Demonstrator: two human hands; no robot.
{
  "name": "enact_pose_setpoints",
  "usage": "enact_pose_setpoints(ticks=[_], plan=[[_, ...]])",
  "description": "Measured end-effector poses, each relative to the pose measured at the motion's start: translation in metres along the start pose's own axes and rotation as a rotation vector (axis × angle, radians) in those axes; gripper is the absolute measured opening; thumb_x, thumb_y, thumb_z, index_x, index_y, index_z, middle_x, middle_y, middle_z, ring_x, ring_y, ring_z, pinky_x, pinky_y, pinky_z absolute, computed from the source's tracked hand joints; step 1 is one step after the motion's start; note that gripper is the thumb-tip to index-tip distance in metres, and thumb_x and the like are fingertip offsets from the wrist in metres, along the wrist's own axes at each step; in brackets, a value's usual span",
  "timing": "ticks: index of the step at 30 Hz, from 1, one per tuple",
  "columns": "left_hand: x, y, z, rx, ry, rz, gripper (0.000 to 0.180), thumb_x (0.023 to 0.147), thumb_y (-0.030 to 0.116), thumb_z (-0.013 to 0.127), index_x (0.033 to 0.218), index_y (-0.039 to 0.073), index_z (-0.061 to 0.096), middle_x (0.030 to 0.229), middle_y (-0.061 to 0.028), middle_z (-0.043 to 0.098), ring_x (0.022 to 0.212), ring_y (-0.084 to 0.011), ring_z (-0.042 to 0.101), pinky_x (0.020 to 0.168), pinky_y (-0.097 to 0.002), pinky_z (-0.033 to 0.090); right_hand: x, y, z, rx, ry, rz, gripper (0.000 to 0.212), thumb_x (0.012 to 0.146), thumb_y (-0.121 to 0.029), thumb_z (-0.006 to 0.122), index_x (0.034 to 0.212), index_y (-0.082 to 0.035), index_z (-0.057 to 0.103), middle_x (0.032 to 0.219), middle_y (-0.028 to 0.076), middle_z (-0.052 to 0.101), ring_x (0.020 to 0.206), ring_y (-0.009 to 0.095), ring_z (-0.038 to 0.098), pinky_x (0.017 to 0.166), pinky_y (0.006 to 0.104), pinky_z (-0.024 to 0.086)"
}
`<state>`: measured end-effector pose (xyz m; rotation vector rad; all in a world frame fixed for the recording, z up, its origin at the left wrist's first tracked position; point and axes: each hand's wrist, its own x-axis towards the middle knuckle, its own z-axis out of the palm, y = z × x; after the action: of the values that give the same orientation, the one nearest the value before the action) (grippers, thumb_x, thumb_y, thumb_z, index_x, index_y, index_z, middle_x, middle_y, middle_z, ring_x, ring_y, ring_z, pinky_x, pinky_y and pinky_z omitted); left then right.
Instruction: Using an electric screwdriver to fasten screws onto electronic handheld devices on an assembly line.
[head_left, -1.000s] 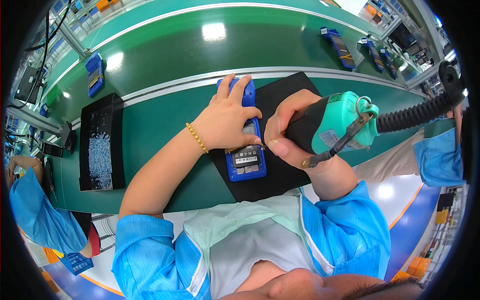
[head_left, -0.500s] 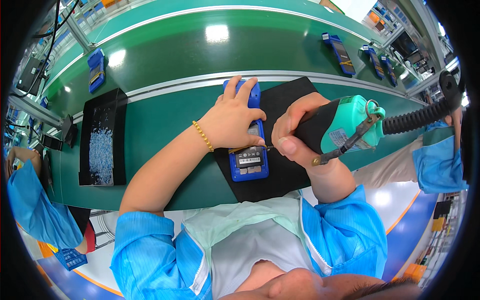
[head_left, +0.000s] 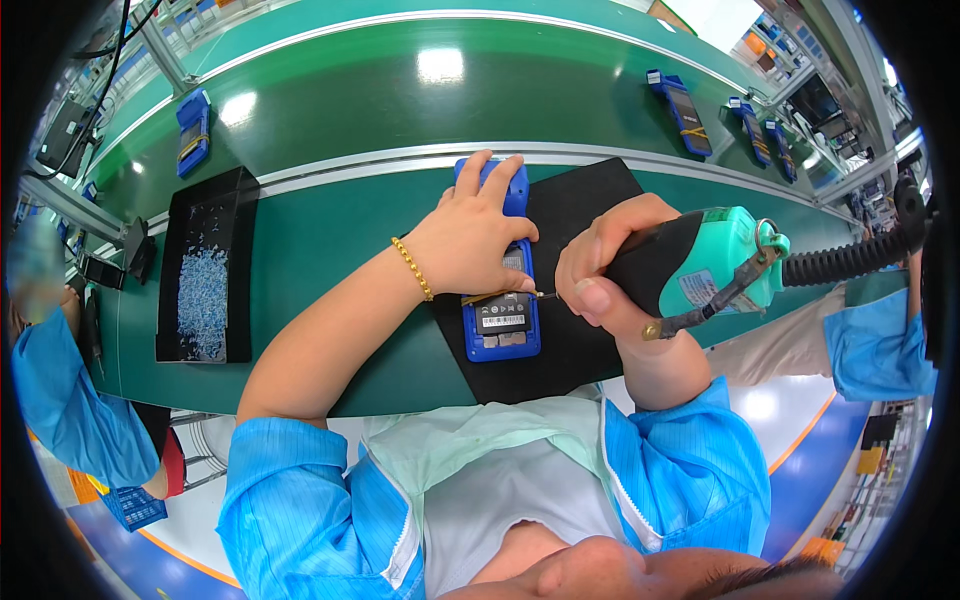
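A blue handheld device (head_left: 515, 348) lies back up on a black mat (head_left: 590, 350), its black labelled battery (head_left: 503, 318) showing. A yellow rubber band (head_left: 485, 298) crosses it. My left hand (head_left: 472, 238) holds the device from above, with fingers over its far end and the thumb by its right edge; the palm hides much of the middle. In my right hand (head_left: 612, 262) is a teal and black electric screwdriver (head_left: 715, 262), held on its side. Its thin bit (head_left: 549, 295) points left, close to my left thumb tip and the device's right edge.
Left of my arm stands a black tray (head_left: 243, 275) of small blue-white pieces (head_left: 204, 300). Several similar devices, one of them a blue device (head_left: 194, 135), lie along the green line beyond a metal rail (head_left: 330, 168). A ribbed black hose (head_left: 845, 255) trails right from the screwdriver. Co-workers sit at both sides.
My right hand and the screwdriver have shifted slightly right and down in the picture. My left hand keeps its place on the device. The co-worker at the left has moved a little.
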<state>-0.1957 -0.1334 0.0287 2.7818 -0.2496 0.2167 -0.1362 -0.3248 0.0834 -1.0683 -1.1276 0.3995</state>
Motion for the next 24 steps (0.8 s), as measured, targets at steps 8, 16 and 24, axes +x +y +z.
enact_pose_setpoints(ticks=[8,16,24], plan=[[-0.002,-0.001,-0.002,0.000,0.000,-0.007,0.053,0.073,0.049,0.084,0.116,0.020,0.075,0.159,-0.0260,0.024,0.147,-0.0534,0.014,0.112,-0.0595,0.037,-0.002,0.000,-0.010,-0.178,0.007,-0.038,0.034,0.079,-0.001,0.078,0.102,-0.004,0.054,0.085,0.003,0.059,0.068,0.009,0.056,0.062,0.0242,0.045],[-0.005,-0.004,0.001,-0.019,-0.004,0.024,0.056,0.076,0.053,0.080,0.122,0.024,0.073,0.161,-0.0272,0.021,0.147,-0.0552,0.012,0.118,-0.0572,0.028,0.004,-0.008,-0.004,0.415,0.040,-0.123,0.031,0.090,-0.007,0.069,0.111,-0.003,0.047,0.064,0.003,0.048,0.047,0.011,0.044,0.044,0.0292,0.039],[-0.005,-0.004,-0.007,-0.051,0.159,0.028,0.045,0.091,0.052,0.066,0.118,0.016,0.073,0.156,-0.0202,0.036,0.148,-0.0414,0.027,0.119,-0.0576,0.022,0.004,-0.010,-0.029,0.489,0.050,-0.238,0.022,0.096,-0.015,0.059,0.114,-0.007,0.049,0.067,0.001,0.048,0.046,0.011,0.044,0.045,0.0296,0.039]])
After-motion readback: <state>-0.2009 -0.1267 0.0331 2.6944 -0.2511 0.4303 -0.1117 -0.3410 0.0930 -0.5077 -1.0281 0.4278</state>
